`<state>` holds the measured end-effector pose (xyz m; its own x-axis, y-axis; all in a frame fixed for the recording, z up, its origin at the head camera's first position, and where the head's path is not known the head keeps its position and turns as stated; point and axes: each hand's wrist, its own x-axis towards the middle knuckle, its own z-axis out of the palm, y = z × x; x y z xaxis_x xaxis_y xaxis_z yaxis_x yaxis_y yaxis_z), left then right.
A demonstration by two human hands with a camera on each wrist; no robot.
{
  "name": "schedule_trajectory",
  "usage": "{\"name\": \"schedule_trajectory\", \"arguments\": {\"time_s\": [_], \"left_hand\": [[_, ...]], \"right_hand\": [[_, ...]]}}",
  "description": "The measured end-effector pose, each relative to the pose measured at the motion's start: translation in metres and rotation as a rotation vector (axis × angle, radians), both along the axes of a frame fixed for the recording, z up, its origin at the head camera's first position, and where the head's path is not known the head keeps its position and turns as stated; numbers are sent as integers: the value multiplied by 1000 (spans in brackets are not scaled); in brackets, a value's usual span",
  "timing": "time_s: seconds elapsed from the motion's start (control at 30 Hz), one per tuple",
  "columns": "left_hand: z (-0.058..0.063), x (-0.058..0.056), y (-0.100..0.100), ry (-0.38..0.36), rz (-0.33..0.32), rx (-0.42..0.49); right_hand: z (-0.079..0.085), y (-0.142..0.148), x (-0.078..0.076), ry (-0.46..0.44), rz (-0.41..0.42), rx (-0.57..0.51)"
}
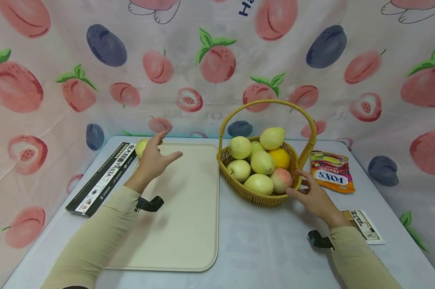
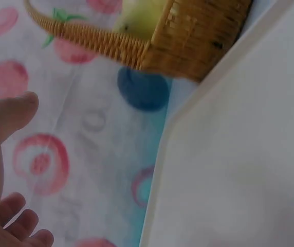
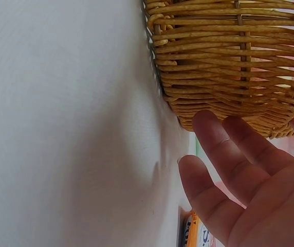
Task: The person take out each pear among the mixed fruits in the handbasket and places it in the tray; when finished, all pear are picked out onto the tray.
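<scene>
Wicker basket point(image 1: 261, 201): pale-green fruit point(image 1: 262, 162), orange point(image 1: 280, 159), peach point(image 1: 281, 180); right fingers point(image 3: 234, 162) touching it.

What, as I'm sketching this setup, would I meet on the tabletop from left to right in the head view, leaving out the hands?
Long box, tray, wicker basket, orange bag, flat packet.
</scene>
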<state>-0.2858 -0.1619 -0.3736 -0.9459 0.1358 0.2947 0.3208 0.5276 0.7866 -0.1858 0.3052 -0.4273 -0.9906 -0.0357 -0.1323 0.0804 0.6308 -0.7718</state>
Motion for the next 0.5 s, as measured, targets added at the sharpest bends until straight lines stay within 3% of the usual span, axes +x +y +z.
{"name": "schedule_trajectory", "arguments": {"time_s": [0.27,0.5], "left_hand": [[-2,23,36,-12,-167,-103],[-4,33,65,-23,-296,-118]], "right_hand": [[1,-1,0,-2,-2,3],[2,-2,1,-8,-6,0]]}}
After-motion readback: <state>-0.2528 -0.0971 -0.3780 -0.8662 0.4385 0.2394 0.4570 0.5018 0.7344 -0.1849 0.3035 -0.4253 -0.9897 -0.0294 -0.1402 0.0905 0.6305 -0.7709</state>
